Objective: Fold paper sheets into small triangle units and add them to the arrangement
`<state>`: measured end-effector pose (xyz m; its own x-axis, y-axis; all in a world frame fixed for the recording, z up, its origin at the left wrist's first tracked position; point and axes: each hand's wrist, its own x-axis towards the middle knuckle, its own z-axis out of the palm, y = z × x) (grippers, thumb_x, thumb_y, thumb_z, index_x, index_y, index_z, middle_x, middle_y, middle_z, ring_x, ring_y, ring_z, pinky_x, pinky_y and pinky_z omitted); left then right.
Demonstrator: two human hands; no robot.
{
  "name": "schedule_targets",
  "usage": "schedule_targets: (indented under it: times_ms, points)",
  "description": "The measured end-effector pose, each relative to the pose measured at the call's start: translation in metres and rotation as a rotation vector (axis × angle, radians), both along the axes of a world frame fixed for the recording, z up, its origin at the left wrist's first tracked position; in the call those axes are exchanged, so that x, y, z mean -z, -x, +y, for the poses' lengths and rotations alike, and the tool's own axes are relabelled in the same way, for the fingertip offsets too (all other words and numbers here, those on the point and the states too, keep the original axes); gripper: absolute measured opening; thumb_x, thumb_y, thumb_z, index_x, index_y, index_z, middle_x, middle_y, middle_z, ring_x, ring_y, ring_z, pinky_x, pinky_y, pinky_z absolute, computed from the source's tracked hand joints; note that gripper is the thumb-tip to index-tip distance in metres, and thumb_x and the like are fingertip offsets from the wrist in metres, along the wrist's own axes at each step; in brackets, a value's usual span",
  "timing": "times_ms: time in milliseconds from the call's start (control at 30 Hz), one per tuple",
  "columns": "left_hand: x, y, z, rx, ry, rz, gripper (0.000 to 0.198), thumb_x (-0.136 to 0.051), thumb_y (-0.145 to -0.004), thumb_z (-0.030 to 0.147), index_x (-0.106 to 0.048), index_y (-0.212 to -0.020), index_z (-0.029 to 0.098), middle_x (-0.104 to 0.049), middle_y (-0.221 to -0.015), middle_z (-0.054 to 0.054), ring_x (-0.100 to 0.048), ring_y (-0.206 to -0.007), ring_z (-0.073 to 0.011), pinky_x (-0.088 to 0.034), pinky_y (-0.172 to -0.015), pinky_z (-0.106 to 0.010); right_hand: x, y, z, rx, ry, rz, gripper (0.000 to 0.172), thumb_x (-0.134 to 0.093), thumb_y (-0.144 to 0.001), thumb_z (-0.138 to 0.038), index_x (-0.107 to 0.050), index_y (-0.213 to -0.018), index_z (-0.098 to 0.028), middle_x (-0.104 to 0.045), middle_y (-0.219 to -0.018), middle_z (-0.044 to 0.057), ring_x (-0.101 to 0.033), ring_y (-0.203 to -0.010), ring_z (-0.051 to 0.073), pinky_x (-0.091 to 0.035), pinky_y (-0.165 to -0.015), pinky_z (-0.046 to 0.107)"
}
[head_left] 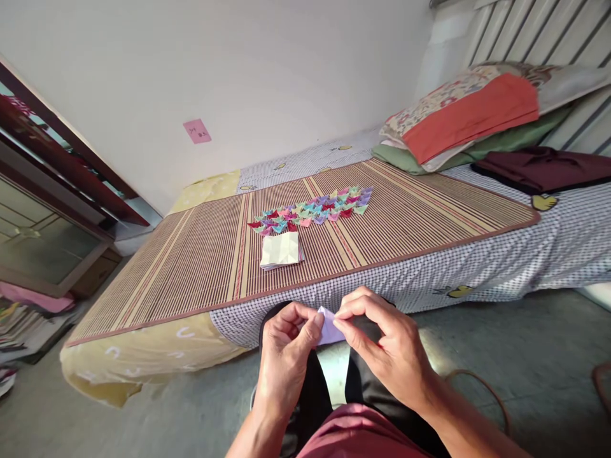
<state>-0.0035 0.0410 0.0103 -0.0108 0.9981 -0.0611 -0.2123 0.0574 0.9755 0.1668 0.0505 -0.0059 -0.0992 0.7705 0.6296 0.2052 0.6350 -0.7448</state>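
Both my hands pinch a small pale lilac piece of folded paper (329, 326) over my lap, just in front of the bed's edge. My left hand (286, 356) grips its left side with curled fingers. My right hand (382, 343) holds its right side between thumb and fingertips. On the striped bamboo mat (191, 267) lies a stack of pale square papers (281, 249). Behind the stack, several small folded paper shapes (312, 213) in many colours lie in rows.
The bed (548, 248) has a checked sheet, with pillows (477, 114) and a dark folded cloth (544, 168) at its right end. A pink note (197, 131) sticks on the white wall. A wooden cabinet (48, 222) and piled papers (23, 331) stand at the left. The floor is grey concrete.
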Motion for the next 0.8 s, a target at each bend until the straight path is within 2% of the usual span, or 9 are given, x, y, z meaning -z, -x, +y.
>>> schedule_targets:
  times_ms: [133, 300, 533, 800]
  points:
    - [-0.0015, -0.0017, -0.0009, 0.020, -0.005, -0.009, 0.040, -0.091, -0.079, 0.048, -0.071, -0.072, 0.015, -0.055, -0.061, 0.003, -0.042, -0.058, -0.0081, -0.035, -0.057, -0.020, -0.0017, 0.0018, 0.0004, -0.008, 0.023, 0.031, 0.011, -0.067, -0.099, -0.012, -0.065, -0.097, -0.023, -0.068, -0.090, 0.000, -0.067, -0.082, 0.015, -0.054, -0.077, 0.025]
    - [-0.0018, -0.0024, -0.0023, 0.028, -0.001, 0.007, 0.040, -0.091, -0.079, 0.047, -0.069, -0.069, 0.014, -0.055, -0.060, 0.003, -0.041, -0.058, -0.0084, -0.035, -0.057, -0.021, -0.0032, 0.0022, -0.0004, -0.075, 0.081, 0.071, 0.015, -0.065, -0.099, -0.012, -0.062, -0.089, -0.023, -0.065, -0.088, 0.000, -0.066, -0.082, 0.016, -0.053, -0.077, 0.026]
    - [-0.0021, -0.0014, -0.0064, 0.043, -0.009, 0.030, 0.038, -0.090, -0.081, 0.045, -0.071, -0.069, 0.014, -0.060, -0.062, 0.001, -0.045, -0.060, -0.0093, -0.037, -0.060, -0.023, -0.0024, -0.0020, -0.0019, -0.183, 0.300, 0.089, 0.013, -0.068, -0.098, -0.019, -0.063, -0.087, -0.023, -0.064, -0.086, -0.001, -0.061, -0.078, 0.015, -0.050, -0.072, 0.025]
    - [-0.0017, -0.0008, -0.0083, 0.040, -0.042, 0.099, 0.035, -0.086, -0.086, 0.045, -0.073, -0.071, 0.015, -0.057, -0.063, 0.002, -0.042, -0.061, -0.0098, -0.036, -0.059, -0.023, -0.0045, -0.0013, -0.0024, -0.155, 0.381, 0.056, 0.018, -0.065, -0.100, -0.029, -0.061, -0.084, -0.022, -0.058, -0.076, -0.002, -0.053, -0.069, 0.014, -0.046, -0.064, 0.025]
